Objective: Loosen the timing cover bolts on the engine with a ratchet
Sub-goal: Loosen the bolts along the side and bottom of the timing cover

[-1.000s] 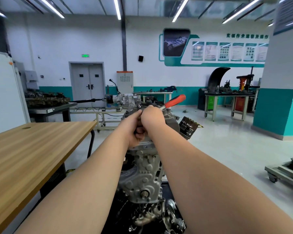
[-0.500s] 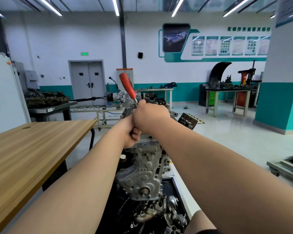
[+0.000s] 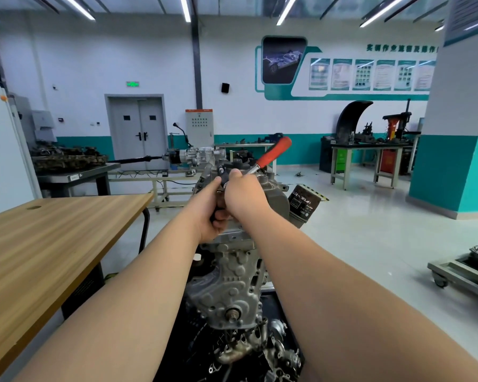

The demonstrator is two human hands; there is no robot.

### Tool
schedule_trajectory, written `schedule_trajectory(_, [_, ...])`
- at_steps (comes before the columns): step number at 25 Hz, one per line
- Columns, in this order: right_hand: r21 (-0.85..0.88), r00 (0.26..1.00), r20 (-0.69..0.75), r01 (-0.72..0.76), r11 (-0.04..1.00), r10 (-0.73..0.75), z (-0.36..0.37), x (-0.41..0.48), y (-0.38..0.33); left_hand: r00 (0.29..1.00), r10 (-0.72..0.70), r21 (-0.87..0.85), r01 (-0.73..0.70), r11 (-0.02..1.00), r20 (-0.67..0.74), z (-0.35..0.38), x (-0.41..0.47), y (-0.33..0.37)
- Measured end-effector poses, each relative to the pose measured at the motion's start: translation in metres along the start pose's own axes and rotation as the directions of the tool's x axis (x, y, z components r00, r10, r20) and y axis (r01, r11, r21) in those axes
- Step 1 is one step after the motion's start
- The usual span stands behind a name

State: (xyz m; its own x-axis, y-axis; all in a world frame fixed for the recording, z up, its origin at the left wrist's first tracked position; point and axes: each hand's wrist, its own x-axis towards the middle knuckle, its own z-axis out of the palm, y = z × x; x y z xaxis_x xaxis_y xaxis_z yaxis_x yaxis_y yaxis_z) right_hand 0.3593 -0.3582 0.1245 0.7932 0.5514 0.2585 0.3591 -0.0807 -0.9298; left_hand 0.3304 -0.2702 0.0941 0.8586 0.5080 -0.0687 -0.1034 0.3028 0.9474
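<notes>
The grey engine stands upright in front of me, its cast timing cover [image 3: 232, 277] facing me. The ratchet [image 3: 276, 151] has a red handle that slants up and to the right above the top of the cover. My right hand [image 3: 243, 194] grips the ratchet's metal shank just below the red handle. My left hand [image 3: 210, 213] is curled round the ratchet's head end, pressed against the right hand at the cover's upper edge. Both hands hide the bolt and the socket.
A wooden table [image 3: 53, 244] runs along my left, close to the engine. A black oil filter [image 3: 304, 205] juts from the engine's right side. A low metal cart [image 3: 458, 274] sits on the floor at right, with a teal-and-white pillar [image 3: 453, 161] behind it.
The red handle pointed right, swung up and to the left half a second ago, and now leans up and to the right again. Both hands stayed at the cover's top.
</notes>
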Motion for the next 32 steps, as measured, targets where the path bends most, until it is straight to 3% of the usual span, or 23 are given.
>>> schedule_trajectory(4, [-0.052, 0.997, -0.02, -0.08, 0.995, 0.079, -0.001, 0.0, -0.002, 0.997, -0.014, -0.09, 0.02, 0.996, 0.071, -0.004, 0.022, 0.007])
schedule_trajectory(8, [-0.063, 0.994, -0.092, -0.057, 0.996, 0.051, -0.008, 0.011, -0.015, 0.966, -0.019, -0.292, 0.097, 0.952, 0.259, -0.005, 0.057, 0.007])
schedule_trajectory(10, [-0.268, 0.996, -0.09, 0.001, 0.963, -0.026, -0.014, 0.013, -0.022, 0.946, 0.011, -0.378, 0.119, 0.918, 0.323, -0.004, 0.062, 0.005])
schedule_trajectory(14, [-0.731, 0.991, -0.112, -0.034, 0.681, -0.07, -0.02, 0.019, -0.035, 0.94, -0.01, -0.396, 0.153, 0.906, 0.341, 0.003, 0.064, 0.004])
schedule_trajectory(16, [-0.833, 0.981, -0.118, -0.014, 0.554, -0.153, -0.014, 0.008, -0.034, 0.941, -0.046, -0.386, 0.182, 0.904, 0.336, 0.006, 0.06, 0.002])
schedule_trajectory(19, [-0.87, 0.95, -0.056, 0.104, 0.481, -0.306, 0.001, -0.011, -0.009, 0.901, -0.015, -0.433, 0.223, 0.873, 0.434, 0.005, 0.055, -0.003])
schedule_trajectory(22, [-0.844, 0.949, -0.016, 0.156, 0.514, -0.315, 0.002, -0.013, 0.002, 0.911, -0.064, -0.426, 0.252, 0.869, 0.407, 0.004, 0.043, 0.0])
schedule_trajectory(26, [-0.816, 0.933, -0.088, 0.134, 0.563, -0.35, -0.001, -0.009, 0.006, 0.953, -0.142, -0.385, 0.241, 0.891, 0.269, 0.006, 0.039, 0.004])
schedule_trajectory(32, [-0.706, 0.933, -0.16, 0.12, 0.699, -0.321, -0.022, 0.008, 0.011, 0.968, -0.013, -0.32, 0.095, 0.943, 0.25, 0.012, 0.054, -0.005])
